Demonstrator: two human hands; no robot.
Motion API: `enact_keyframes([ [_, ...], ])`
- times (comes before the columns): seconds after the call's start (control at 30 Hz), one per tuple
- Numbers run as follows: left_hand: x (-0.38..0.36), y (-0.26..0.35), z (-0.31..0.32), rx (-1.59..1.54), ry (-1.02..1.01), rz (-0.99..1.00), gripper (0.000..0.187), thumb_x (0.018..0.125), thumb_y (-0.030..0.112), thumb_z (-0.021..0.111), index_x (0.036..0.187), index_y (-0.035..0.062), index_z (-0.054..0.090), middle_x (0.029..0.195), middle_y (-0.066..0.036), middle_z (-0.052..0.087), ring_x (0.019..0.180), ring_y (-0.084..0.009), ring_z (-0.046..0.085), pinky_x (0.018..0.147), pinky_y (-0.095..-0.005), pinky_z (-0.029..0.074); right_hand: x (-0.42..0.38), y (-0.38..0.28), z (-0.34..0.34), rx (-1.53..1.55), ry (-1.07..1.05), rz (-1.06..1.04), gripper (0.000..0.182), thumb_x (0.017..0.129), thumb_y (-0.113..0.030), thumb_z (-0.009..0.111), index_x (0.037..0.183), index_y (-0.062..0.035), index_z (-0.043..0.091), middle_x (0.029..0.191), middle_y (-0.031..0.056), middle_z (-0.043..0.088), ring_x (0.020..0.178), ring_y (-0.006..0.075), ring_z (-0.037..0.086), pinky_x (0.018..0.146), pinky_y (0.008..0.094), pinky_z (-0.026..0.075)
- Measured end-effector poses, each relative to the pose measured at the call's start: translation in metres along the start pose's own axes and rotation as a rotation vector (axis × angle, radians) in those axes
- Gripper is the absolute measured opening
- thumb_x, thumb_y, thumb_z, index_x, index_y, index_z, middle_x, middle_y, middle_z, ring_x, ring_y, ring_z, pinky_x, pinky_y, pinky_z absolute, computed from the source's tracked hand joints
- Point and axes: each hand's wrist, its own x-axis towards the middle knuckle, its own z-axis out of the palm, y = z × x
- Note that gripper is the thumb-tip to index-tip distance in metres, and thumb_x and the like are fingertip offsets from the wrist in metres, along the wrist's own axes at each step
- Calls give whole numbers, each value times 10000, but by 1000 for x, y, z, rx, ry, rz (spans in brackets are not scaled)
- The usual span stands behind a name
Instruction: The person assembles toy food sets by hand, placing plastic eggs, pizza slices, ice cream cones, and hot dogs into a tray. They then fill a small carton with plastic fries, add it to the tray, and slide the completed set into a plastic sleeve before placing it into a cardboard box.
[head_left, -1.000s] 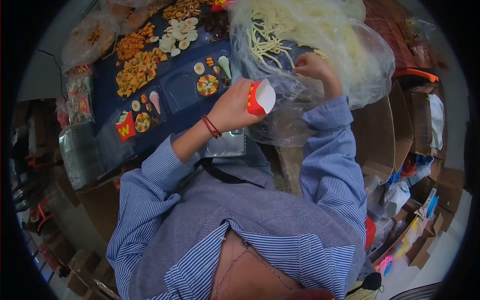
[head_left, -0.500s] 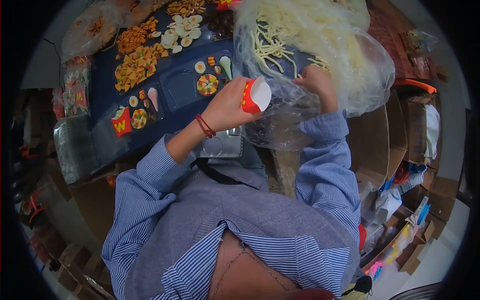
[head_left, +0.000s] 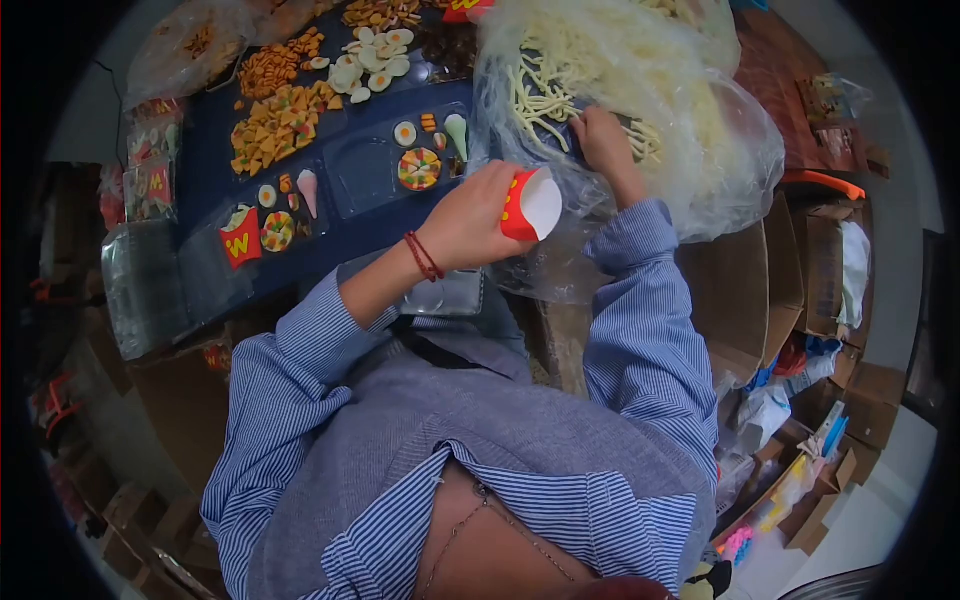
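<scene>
Clear plastic bag (head_left: 745, 165); left hand (head_left: 468, 218) left of it, gripping red fry carton (head_left: 530, 206). Right hand (head_left: 606, 146) at bag's left side, fingers curled, can't tell if holding. Likely picking fry-like strips (head_left: 541, 104) there; next calls for clean pinch.

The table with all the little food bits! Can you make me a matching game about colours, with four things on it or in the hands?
Things:
1. Carton in the left hand
2. Left cone
3. Right cone
4. Thin strips by the right hand

Colours:
A. Pale green
B. Creamy yellow
C. Red outside, white inside
D. Pink

Right pairs: 1-C, 2-D, 3-A, 4-B
</scene>
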Motion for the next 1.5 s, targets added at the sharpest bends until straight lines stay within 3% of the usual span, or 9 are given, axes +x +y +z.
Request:
enact_keyframes([
  [0.13, -14, -4, -14, -30, 8, -107, 681, 693, 272, 795, 1215, 2, 451, 1131, -166, 531, 1060, -334, 555, 896, -374, 451, 1, 7, -14, 940, -13, 504, 257, 894, -264, 577, 922, -9, 590, 887, 201, 644, 822, 396, 610, 722, 447, 479],
  [0.33, -11, 2, 1, -77, -40, -44, 682, 691, 271, 799, 1211, 3, 448, 1101, -164, 545, 1042, -323, 569, 875, -363, 460, 12, -52, -21, 248, -119, -164, 217, 885, -239, 573, 1004, -58, 580, 948, 172, 650, 871, 369, 616, 733, 431, 493],
  [0.57, -22, -4, -15, -109, -3, -92, 660, 699, 269, 796, 1199, 10, 451, 1102, -162, 551, 1037, -319, 572, 870, -361, 460, -1, -37, -31, 85, -107, -264, 237, 915, -287, 535, 931, -54, 571, 823, 163, 597, 777, 346, 615, 703, 431, 482],
  [0.7, -22, -2, -16, -138, -10, -130, 649, 708, 271, 790, 1197, 14, 449, 1107, -165, 554, 1025, -314, 581, 867, -358, 463, 1, -12, -50, 304, -95, 83, 261, 937, -297, 519, 922, -41, 570, 745, 143, 571, 675, 320, 594, 668, 395, 477],
  [0.77, -20, 0, -12, -155, -31, -146, 649, 711, 276, 788, 1198, 15, 448, 1109, -166, 554, 1024, -313, 584, 867, -357, 464, 8, -13, -59, 1190, -101, 574, 295, 945, -308, 523, 919, -17, 563, 700, 125, 568, 633, 294, 579, 653, 372, 468],
  [1.1, -21, 4, -14, -156, -26, -149, 660, 710, 315, 782, 1191, 4, 454, 1106, -179, 558, 1045, -332, 574, 880, -366, 463, 45, -21, -17, -44, -269, -83, 236, 827, -270, 654, 994, -111, 603, 838, 163, 664, 816, 382, 622, 714, 429, 487],
  [1.3, -17, 5, -12, -210, -64, -204, 654, 716, 318, 777, 1191, 6, 454, 1108, -181, 561, 1036, -331, 580, 877, -368, 465, 33, 3, -56, 930, -307, 585, 215, 891, -235, 533, 914, -31, 597, 794, 126, 654, 736, 254, 631, 661, 341, 484],
  [1.4, -13, 9, -3, -199, -79, -162, 654, 726, 304, 779, 1210, 17, 446, 1102, -179, 570, 1022, -318, 592, 861, -357, 471, 37, 0, -33, 1200, -276, 424, 269, 905, -248, 534, 890, 15, 587, 802, 122, 654, 733, 202, 621, 637, 308, 475],
  [1.5, -16, 8, 0, -183, -77, -145, 655, 728, 307, 778, 1211, 20, 441, 1099, -181, 572, 1021, -319, 592, 861, -356, 471, 49, -11, -15, 595, -352, 278, 332, 880, -287, 610, 957, 33, 563, 851, 191, 665, 759, 286, 645, 673, 358, 494],
])
